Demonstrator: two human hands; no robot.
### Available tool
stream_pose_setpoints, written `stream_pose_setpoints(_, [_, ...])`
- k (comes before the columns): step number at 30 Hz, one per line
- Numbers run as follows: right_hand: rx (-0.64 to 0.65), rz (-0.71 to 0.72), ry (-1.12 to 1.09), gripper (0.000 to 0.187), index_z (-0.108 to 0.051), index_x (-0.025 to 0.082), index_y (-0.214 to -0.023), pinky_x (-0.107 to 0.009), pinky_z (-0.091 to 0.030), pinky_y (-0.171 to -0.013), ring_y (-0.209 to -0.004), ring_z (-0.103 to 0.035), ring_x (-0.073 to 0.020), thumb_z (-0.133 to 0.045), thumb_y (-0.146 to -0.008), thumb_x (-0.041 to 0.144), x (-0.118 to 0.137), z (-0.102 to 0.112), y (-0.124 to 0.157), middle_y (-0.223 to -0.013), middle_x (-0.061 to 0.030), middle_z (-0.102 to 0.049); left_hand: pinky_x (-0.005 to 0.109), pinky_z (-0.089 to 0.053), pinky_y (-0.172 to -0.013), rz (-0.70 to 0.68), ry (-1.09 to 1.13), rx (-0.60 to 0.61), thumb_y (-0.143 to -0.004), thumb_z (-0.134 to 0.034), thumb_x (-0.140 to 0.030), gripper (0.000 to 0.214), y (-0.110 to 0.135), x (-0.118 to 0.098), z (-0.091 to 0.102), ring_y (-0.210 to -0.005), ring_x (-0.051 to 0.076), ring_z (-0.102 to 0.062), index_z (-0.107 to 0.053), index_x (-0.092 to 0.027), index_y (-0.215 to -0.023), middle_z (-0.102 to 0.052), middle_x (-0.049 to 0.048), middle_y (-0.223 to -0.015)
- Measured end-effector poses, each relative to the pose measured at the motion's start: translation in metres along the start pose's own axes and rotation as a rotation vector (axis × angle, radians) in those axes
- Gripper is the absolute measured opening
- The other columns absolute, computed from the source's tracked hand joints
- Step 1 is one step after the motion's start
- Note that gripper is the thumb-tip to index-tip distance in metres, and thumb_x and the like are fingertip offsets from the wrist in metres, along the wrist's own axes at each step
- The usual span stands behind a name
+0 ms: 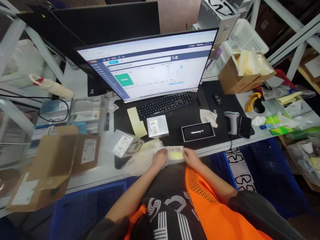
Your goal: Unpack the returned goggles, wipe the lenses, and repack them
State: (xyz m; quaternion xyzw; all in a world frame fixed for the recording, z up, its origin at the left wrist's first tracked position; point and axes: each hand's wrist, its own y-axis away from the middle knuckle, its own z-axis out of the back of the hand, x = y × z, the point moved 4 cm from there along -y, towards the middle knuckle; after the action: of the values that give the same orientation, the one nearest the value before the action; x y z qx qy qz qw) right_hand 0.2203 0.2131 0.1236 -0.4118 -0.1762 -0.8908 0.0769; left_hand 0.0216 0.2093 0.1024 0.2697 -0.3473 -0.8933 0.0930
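Note:
Close to my body, at the desk's front edge, my left hand (160, 158) and my right hand (192, 156) pinch opposite ends of a white label with print and a barcode (176, 149). A pale yellow patch shows just below the print. From under my left hand a crumpled translucent plastic bag (140, 161) spreads over the mat; whether the label is stuck to it I cannot tell. Beyond my hands lie a white labelled box (158, 126) and a black case marked "Wakening" (198, 132). Another white labelled box (122, 144) is tilted at the left.
A monitor (150, 73) stands behind a black keyboard (165, 105). To the right are a barcode scanner (232, 121), a phone (245, 127), a mouse (217, 98) and a tape dispenser (253, 102). An open cardboard box (50, 160) occupies the left. Blue bins (270, 173) sit below the desk.

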Motion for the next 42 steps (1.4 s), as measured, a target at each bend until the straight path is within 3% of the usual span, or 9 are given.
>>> stream_pose_setpoints(4, [0.124,0.031,0.045,0.025,-0.064,0.017,-0.075,-0.025,-0.044,-0.064,-0.063,-0.062,-0.0172,-0.044,-0.082,0.004,0.009,0.008,-0.002,-0.069,-0.0023,-0.066,0.044,-0.053,-0.093,0.007,-0.002,-0.048,-0.096,-0.058,-0.039,0.030,0.013,0.000,0.000,-0.106,0.022,-0.063,-0.062,-0.016,-0.115,-0.063,0.0092,-0.119])
stream_pose_setpoints(10, [0.243,0.116,0.109,0.037,-0.074,0.019,-0.095,-0.029,-0.048,-0.086,-0.091,-0.066,-0.0200,-0.046,-0.081,-0.001,0.020,0.009,-0.001,-0.095,-0.0064,-0.072,0.045,-0.051,-0.097,-0.005,-0.035,-0.072,-0.098,-0.055,-0.040,0.029,0.022,-0.001,0.001,-0.105,0.021,-0.063,-0.065,-0.015,-0.107,-0.067,0.0083,-0.112])
stream_pose_setpoints(15, [0.257,0.080,0.171,0.035,-0.076,0.019,-0.086,-0.027,-0.048,-0.078,-0.082,-0.067,-0.0200,-0.049,-0.077,-0.002,0.025,0.004,0.000,-0.090,-0.0075,-0.071,0.045,-0.051,-0.096,-0.017,-0.078,-0.071,-0.099,-0.052,-0.042,0.032,0.027,-0.004,0.001,-0.103,0.021,-0.064,-0.066,-0.015,-0.105,-0.068,0.0080,-0.108])
stream_pose_setpoints(22, [0.177,0.062,0.134,0.002,-0.072,0.019,-0.078,-0.028,-0.047,-0.073,-0.078,-0.067,-0.0229,-0.069,-0.079,0.019,0.031,-0.001,-0.012,-0.083,-0.0075,-0.070,0.044,-0.051,-0.094,-0.047,-0.109,-0.048,-0.099,-0.051,-0.045,0.034,0.029,-0.011,0.000,-0.098,0.020,-0.065,-0.066,-0.014,-0.104,-0.069,0.0072,-0.104])
stream_pose_setpoints(26, [0.158,0.124,-0.009,0.025,-0.072,0.020,-0.108,-0.030,-0.050,-0.086,-0.096,-0.068,-0.0216,-0.061,-0.086,0.016,0.029,-0.005,-0.018,-0.103,-0.0071,-0.073,0.044,-0.051,-0.093,-0.061,-0.098,-0.027,-0.099,-0.052,-0.044,0.033,0.029,-0.011,-0.001,-0.097,0.020,-0.065,-0.065,-0.014,-0.104,-0.069,0.0070,-0.103])
stream_pose_setpoints(28, [0.179,0.166,-0.080,0.032,-0.072,0.023,-0.114,-0.030,-0.050,-0.091,-0.100,-0.068,-0.0193,-0.057,-0.087,0.012,0.027,-0.008,-0.018,-0.108,-0.0054,-0.073,0.044,-0.052,-0.093,-0.066,-0.083,-0.022,-0.099,-0.052,-0.043,0.033,0.029,-0.009,0.000,-0.097,0.020,-0.066,-0.065,-0.014,-0.104,-0.069,0.0069,-0.103])
stream_pose_setpoints(33, [0.205,0.205,-0.176,0.031,-0.078,0.024,-0.098,-0.028,-0.053,-0.086,-0.092,-0.070,-0.0173,-0.054,-0.085,0.008,0.027,-0.016,-0.015,-0.099,-0.0035,-0.075,0.042,-0.052,-0.092,-0.081,-0.036,0.000,-0.100,-0.050,-0.045,0.035,0.030,-0.007,0.000,-0.095,0.019,-0.066,-0.065,-0.014,-0.105,-0.069,0.0065,-0.101])
stream_pose_setpoints(39, [-0.025,0.051,-0.136,0.022,-0.071,0.018,-0.098,-0.034,-0.050,-0.088,-0.093,-0.065,-0.0215,-0.060,-0.080,0.011,0.034,-0.027,-0.021,-0.097,-0.0077,-0.070,0.042,-0.052,-0.091,-0.102,-0.010,0.000,-0.099,-0.051,-0.044,0.033,0.032,-0.010,0.000,-0.094,0.019,-0.065,-0.066,-0.014,-0.100,-0.068,0.0063,-0.099])
stream_pose_setpoints(42, [-0.067,0.006,-0.123,0.017,-0.066,0.018,-0.092,-0.032,-0.049,-0.083,-0.088,-0.063,-0.0212,-0.065,-0.075,0.016,0.033,-0.026,-0.024,-0.094,-0.0060,-0.068,0.042,-0.052,-0.091,-0.108,0.021,-0.005,-0.099,-0.052,-0.043,0.032,0.033,-0.008,0.004,-0.094,0.019,-0.065,-0.065,-0.014,-0.100,-0.068,0.0060,-0.099])
